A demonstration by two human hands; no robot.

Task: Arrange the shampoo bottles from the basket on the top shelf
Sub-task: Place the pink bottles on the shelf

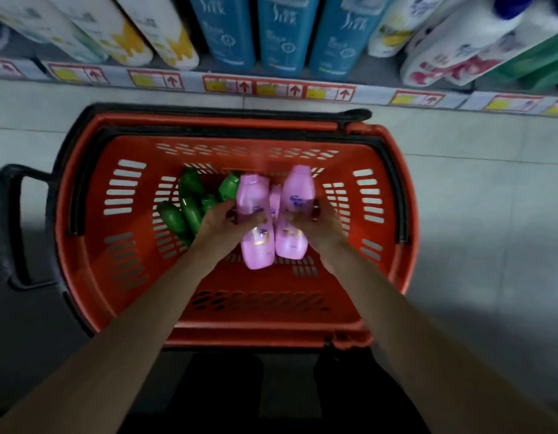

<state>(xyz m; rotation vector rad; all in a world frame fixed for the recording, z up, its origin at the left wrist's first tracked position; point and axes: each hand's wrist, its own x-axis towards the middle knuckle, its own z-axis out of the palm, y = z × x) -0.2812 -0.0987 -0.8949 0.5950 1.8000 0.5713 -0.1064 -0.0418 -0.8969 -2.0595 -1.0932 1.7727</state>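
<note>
The left pink bottle (252,192) and right pink bottle (296,187) look like smooth, stiff plastic, probably light enough for one hand each but slippery, so the waist seems the best hold. The left hand (223,219) curls round the left one at mid-body, the right hand (318,227) round the other, both arms reaching down into the basket (130,245); green bottles (190,203) lie just left

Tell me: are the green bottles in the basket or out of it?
In: the green bottles lie on their sides on the bottom of the basket, beside the left hand.
</note>
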